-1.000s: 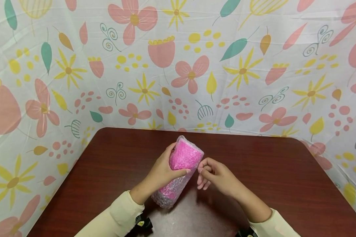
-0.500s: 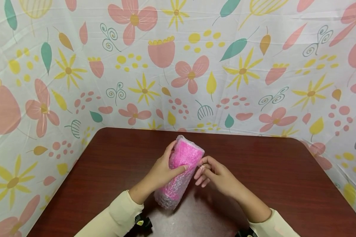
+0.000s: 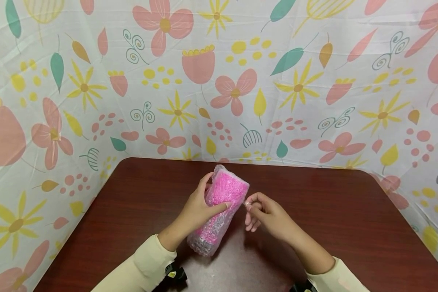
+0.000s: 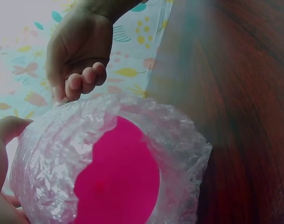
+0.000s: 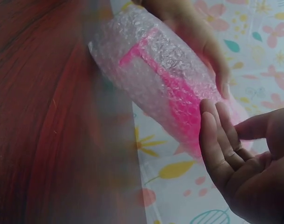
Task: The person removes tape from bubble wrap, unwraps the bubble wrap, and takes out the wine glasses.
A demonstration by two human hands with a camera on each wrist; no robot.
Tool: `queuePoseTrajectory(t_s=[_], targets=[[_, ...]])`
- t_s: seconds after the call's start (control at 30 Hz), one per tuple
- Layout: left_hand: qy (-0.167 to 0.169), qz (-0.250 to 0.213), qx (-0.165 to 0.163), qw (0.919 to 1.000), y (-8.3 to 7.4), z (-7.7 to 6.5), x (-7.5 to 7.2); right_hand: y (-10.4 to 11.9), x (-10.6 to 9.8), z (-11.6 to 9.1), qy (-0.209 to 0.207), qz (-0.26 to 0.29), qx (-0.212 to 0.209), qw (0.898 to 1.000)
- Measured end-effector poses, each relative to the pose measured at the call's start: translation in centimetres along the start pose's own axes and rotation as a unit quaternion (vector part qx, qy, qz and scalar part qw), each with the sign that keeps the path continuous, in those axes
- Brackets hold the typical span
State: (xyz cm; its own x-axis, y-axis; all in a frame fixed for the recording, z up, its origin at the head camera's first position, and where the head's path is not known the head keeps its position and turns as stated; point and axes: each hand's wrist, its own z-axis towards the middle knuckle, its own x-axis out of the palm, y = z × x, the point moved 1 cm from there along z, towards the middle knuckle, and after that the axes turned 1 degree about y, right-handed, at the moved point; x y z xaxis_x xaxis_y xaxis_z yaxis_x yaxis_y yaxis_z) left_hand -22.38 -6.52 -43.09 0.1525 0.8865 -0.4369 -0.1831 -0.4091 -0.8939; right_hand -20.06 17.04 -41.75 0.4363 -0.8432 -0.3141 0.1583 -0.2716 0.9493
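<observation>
A pink cylinder [image 3: 227,187] in clear bubble wrap [image 5: 132,70] is held tilted over the table, its upper end leaning away and to the right. My left hand [image 3: 197,209] grips it from the left, thumb across the front and fingers behind. Beside its upper right edge, my right hand [image 3: 268,215] pinches a small clear strip [image 3: 246,203] between thumb and forefinger, the other fingers loosely bent. What kind of strip this is I cannot tell. The left wrist view looks at one end, where a smooth pink surface [image 4: 121,172] shows inside the ragged opening of the wrap.
A dark red-brown wooden table [image 3: 332,202] lies under both hands, with a glare patch near the front. Behind and at the sides hangs a white curtain [image 3: 241,134] printed with flowers and leaves. Black wrist straps [image 3: 175,275] show below the cream sleeves [image 3: 146,259].
The wrapped cylinder has shifted slightly left with my left hand. My right hand moved in toward the wrap, then drew back a little to the right, thumb and forefinger still together.
</observation>
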Motion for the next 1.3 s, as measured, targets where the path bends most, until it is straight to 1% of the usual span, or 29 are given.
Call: queuePoseTrajectory(t_s=[0.17,0.23,0.43,0.57,0.77,0.87,1.07,1.17,1.3], targets=[[0.021,-0.004,0.005,0.9998,-0.16,-0.24,0.04,-0.20,0.12,0.16,-0.005,0.002,-0.001,1.000],[0.023,-0.003,0.006,0.9997,-0.16,-0.25,0.06,-0.21,0.14,0.17,-0.007,0.005,0.000,1.000],[0.018,0.022,0.012,0.9995,0.01,-0.15,0.16,-0.19,0.12,0.11,-0.004,0.009,-0.005,1.000],[0.008,0.039,0.011,0.9991,-0.01,-0.19,0.22,-0.18,0.10,0.09,0.003,0.008,-0.011,1.000],[-0.011,0.049,0.018,0.9986,0.02,-0.29,0.29,-0.18,0.17,0.03,0.023,0.021,-0.021,0.999],[-0.014,0.050,0.017,0.9985,-0.01,-0.43,0.29,-0.19,0.26,0.02,0.030,0.025,-0.018,0.999],[-0.013,0.038,0.019,0.9990,-0.04,-0.52,0.28,-0.05,0.29,-0.24,0.011,0.010,-0.004,1.000],[-0.016,0.038,0.020,0.9989,0.01,-0.47,0.32,0.01,0.25,-0.34,0.012,0.019,-0.019,1.000],[-0.022,0.040,0.024,0.9987,0.07,-0.49,0.40,0.08,0.29,-0.36,0.021,0.034,-0.051,0.998]])
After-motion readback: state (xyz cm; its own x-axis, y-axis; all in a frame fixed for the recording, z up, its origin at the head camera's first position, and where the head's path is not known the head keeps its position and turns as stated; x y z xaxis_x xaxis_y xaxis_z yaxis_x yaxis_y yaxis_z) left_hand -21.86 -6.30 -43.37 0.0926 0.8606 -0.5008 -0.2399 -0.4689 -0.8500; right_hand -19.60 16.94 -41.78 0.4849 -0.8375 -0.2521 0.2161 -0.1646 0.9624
